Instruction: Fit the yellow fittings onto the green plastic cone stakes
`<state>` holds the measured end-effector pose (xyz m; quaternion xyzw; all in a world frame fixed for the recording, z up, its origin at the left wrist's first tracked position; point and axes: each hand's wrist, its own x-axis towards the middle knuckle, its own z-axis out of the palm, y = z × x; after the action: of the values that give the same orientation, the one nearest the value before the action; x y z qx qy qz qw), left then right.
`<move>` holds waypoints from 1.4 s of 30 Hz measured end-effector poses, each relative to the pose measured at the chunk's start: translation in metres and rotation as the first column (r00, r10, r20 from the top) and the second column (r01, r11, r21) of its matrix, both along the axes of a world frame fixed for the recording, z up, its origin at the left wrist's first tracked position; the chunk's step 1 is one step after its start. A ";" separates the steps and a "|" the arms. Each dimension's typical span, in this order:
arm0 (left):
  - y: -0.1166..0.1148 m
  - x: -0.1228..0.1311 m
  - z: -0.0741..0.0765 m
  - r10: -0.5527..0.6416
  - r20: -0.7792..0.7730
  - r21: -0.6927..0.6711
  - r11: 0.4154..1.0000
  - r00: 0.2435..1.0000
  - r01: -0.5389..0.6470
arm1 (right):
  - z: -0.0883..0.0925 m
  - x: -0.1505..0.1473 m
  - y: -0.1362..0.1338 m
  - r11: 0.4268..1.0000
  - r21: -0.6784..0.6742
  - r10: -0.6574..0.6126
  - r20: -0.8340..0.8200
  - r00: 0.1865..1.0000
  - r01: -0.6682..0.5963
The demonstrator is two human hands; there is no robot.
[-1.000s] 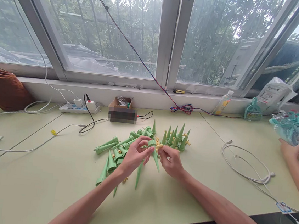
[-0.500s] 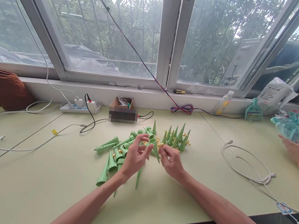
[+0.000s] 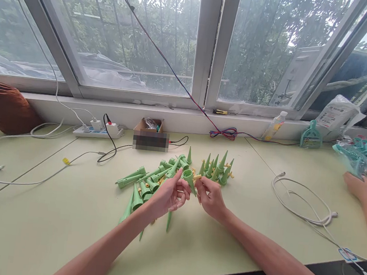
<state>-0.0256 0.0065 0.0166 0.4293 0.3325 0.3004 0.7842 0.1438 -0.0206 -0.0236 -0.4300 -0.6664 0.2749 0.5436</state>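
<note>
My right hand [image 3: 210, 197] pinches the yellow valve on the side of a green watering spike [image 3: 188, 178]. This spike is tilted, its round open end up and its point down to the right. Beside it, my left hand [image 3: 172, 194] has its thumb raised and apart from loosely curled fingers. Those fingers are close to the cone; whether they touch it is unclear. Left of and behind my left hand lies a pile of green spikes [image 3: 133, 178], some with yellow parts. Several spikes with yellow valves [image 3: 221, 165] stand point up beyond my right hand.
A power strip [image 3: 98, 132] and a small cardboard box [image 3: 151, 127] are along the back. A coiled white cable [image 3: 302, 218] lies right. Another person's hands [image 3: 362, 187] are by teal items in clear plastic [image 3: 362, 154]. A bottle [image 3: 274, 126] stands near the window.
My left hand has turned and lowered, its thumb now up and its fingers below. My right hand keeps its hold on the yellow valve. The other person's hands have shifted.
</note>
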 end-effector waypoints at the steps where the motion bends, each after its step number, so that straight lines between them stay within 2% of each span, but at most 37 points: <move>1: 0.000 0.000 0.000 0.002 0.005 -0.027 1.000 1.000 -0.002 | 0.000 0.000 0.000 1.000 0.005 0.003 0.003 1.000 -0.003; 6: -0.001 -0.002 -0.001 -0.054 0.001 -0.139 0.989 0.999 0.053 | 0.002 0.000 -0.002 1.000 0.007 0.018 0.024 1.000 -0.018; 12: -0.003 -0.002 -0.004 -0.089 0.100 -0.150 0.983 0.991 0.104 | 0.003 0.000 -0.002 1.000 0.011 0.020 0.031 0.999 -0.020; 23: 0.000 -0.002 -0.003 -0.076 0.077 -0.162 0.983 0.994 0.088 | -0.002 -0.002 -0.002 1.000 0.020 0.008 0.023 1.000 -0.009; 34: 0.001 -0.002 -0.003 -0.014 -0.027 0.129 0.991 1.000 0.018 | -0.002 -0.005 -0.003 0.999 -0.032 0.026 -0.049 0.998 -0.028; 37: 0.002 -0.002 -0.005 0.035 -0.076 0.287 0.958 0.997 -0.012 | -0.004 -0.006 -0.002 0.998 -0.059 0.019 -0.070 0.997 -0.023; 42: 0.002 -0.003 -0.009 0.123 -0.162 0.520 0.854 0.979 -0.021 | -0.007 -0.006 0.000 0.993 -0.114 0.021 -0.091 0.996 -0.031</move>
<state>-0.0291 0.0089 0.0080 0.6371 0.3292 0.3653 0.5935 0.1378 -0.0209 -0.0303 -0.4392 -0.6299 0.3388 0.5436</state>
